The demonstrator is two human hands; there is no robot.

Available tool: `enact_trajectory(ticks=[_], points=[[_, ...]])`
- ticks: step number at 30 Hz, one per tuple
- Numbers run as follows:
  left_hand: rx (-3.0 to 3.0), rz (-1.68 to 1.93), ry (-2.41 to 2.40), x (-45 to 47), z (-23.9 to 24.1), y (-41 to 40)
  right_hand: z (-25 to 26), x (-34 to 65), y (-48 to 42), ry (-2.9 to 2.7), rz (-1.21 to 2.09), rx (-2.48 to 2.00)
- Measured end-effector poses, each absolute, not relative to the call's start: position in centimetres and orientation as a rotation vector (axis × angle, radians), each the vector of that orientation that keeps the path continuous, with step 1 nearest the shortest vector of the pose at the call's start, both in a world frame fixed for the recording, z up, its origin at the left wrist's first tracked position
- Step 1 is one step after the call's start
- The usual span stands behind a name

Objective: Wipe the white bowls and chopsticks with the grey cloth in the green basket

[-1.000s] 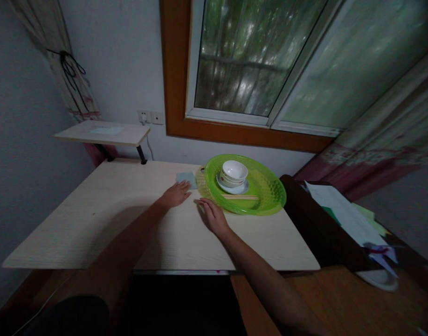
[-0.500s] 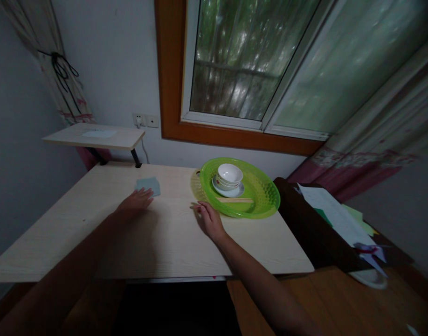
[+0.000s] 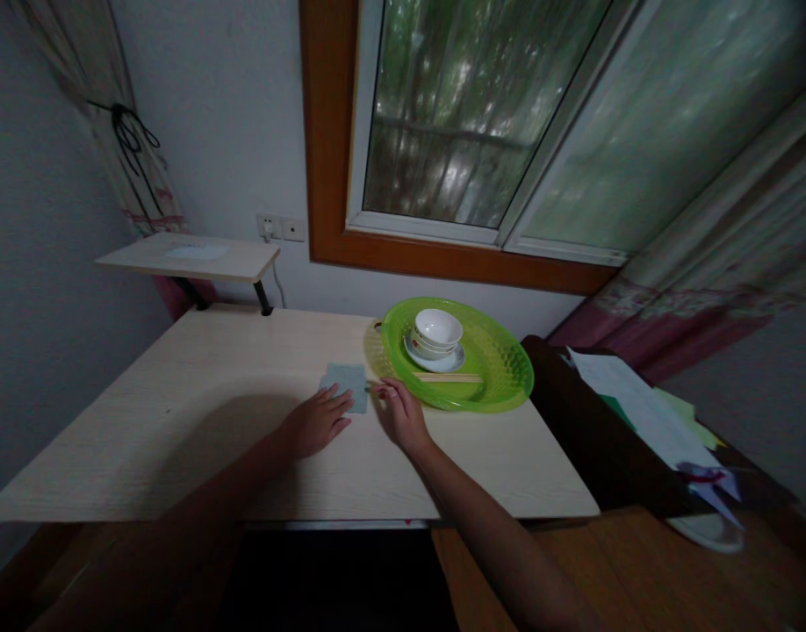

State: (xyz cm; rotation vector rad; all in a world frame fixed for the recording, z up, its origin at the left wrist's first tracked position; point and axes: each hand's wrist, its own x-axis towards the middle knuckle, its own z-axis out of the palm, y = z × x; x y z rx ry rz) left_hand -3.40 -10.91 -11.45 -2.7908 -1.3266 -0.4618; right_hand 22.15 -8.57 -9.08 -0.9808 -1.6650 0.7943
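A grey-blue cloth lies flat on the pale wooden table. My left hand is laid over its left part, palm down, with the fingers stretched out and spread. Close to the cloth's right edge, my right hand rests beside the green plastic basket, its fingers curled together. Whatever those fingers pinch, if anything, is too small to make out. Inside the basket several white bowls are stacked on a white plate, and a few chopsticks lie in front of them.
A small raised shelf on black legs stands at the table's back left, with a paper on top. Wall sockets and a window are behind the table. To the right, papers lie on a dark brown surface.
My left hand has slid right and toward me, and the cloth has moved with it until it is near my right hand. The right hand has hardly moved.
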Motion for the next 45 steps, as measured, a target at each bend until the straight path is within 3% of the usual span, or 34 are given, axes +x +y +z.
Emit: enact_trajectory(ticks=[8,14,22,31,38,45], points=[[-2.612,-0.51,-1.55,-8.6,-11.8,-5.5,-9.7,22.3,-8.4,-1.681,0.786,-0.965],[-2.646,-0.445,-1.692,-13.0,-11.7,-9.4,-9.5,22.3,-8.6,-1.676,0.765,-0.968],[-2.777,-0.48,-1.393,-9.8,-12.0,-15.6,-9.4,22.3,-8.6,-1.674,0.754,-0.973],[-2.704,-0.558,-1.451,-2.8,-11.2,-10.1,-9.2,22.2,-8.7,-1.68,0.786,-0.969],[-2.673,-0.594,-1.497,-6.7,-11.0,-5.4,-9.1,22.3,-8.7,-1.676,0.795,-0.96],[-2.613,-0.507,-1.724,-11.6,-11.5,-9.5,-9.0,22.2,-8.7,-1.661,0.822,-0.953]])
